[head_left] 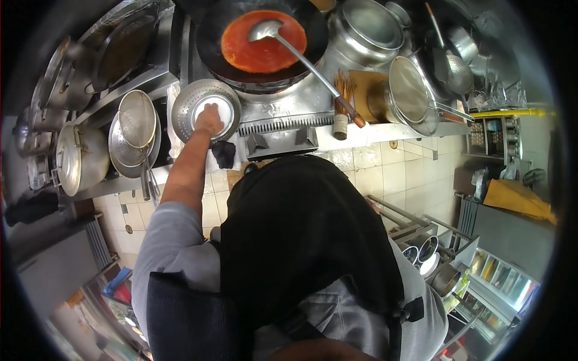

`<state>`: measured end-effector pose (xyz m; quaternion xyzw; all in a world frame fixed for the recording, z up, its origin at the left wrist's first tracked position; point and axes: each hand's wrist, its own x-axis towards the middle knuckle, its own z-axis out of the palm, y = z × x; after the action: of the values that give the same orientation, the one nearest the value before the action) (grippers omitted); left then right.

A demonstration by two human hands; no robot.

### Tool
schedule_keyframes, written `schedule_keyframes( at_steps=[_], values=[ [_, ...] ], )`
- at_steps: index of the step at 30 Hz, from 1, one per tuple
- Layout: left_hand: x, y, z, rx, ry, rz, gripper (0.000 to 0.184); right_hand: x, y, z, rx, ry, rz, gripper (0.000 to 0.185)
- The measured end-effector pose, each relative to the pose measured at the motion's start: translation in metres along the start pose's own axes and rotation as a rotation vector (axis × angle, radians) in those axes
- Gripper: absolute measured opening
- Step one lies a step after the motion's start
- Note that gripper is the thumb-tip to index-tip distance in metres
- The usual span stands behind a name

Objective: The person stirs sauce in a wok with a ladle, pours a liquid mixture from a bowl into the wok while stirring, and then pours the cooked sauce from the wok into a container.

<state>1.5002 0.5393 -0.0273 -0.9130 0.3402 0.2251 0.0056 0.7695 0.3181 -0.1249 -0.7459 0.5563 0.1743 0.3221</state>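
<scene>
By the bench's front edge (385, 133), the round white bowl (226, 112) lies directly under the left hand (209, 119), finger closure impossible to tell.

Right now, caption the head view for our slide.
Left hand over round white bowl in perforated metal colander, near black wok of red liquid.

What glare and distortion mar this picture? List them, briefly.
Head view: strong fisheye bending, black at the corners, with the counter edge bowing; head view: glare on the floor tiles and shine on the ladle; head view: the white dish at the left hand looks washed out, fine detail lost.
</scene>
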Motion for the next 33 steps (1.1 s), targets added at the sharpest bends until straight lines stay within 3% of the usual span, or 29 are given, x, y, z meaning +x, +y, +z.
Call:
schedule_keyframes(
  at_steps=[9, 12, 15, 17, 21, 24, 26, 29, 33],
  values=[
    [0.010, -0.022, 0.016, -0.170, 0.204, 0.024, 0.034, -0.034, -0.032, -0.013, 0.168, -0.036, 0.090, 0.058],
    [0.002, -0.030, -0.003, -0.199, 0.234, 0.098, 0.030, -0.025, -0.022, -0.005, -0.003, -0.007, 0.012, 0.061],
    [-0.002, -0.026, -0.019, -0.187, 0.145, -0.031, 0.028, -0.024, -0.015, 0.000, 0.241, -0.091, 0.063, 0.061],
    [0.013, -0.048, -0.002, -0.153, 0.178, 0.182, 0.041, -0.015, -0.008, 0.005, 0.133, -0.071, 0.049, 0.056],
    [-0.020, -0.012, -0.036, -0.066, 0.052, 0.125, 0.063, 0.008, -0.003, 0.012, -0.013, 0.012, -0.094, 0.052],
    [-0.022, -0.001, -0.038, 0.002, -0.031, 0.033, 0.079, -0.004, -0.058, -0.032, 0.122, 0.063, -0.191, 0.047],
    [-0.014, -0.004, -0.026, -0.020, -0.047, -0.022, 0.085, 0.006, -0.079, -0.046, 0.413, -0.080, -0.244, 0.045],
    [-0.007, -0.007, -0.017, -0.014, -0.012, -0.032, 0.079, 0.003, -0.139, -0.079, 0.223, 0.032, -0.359, 0.044],
    [0.004, -0.009, 0.001, -0.007, 0.019, -0.067, 0.067, 0.011, -0.168, -0.094, 0.287, -0.005, -0.317, 0.047]
  ],
)
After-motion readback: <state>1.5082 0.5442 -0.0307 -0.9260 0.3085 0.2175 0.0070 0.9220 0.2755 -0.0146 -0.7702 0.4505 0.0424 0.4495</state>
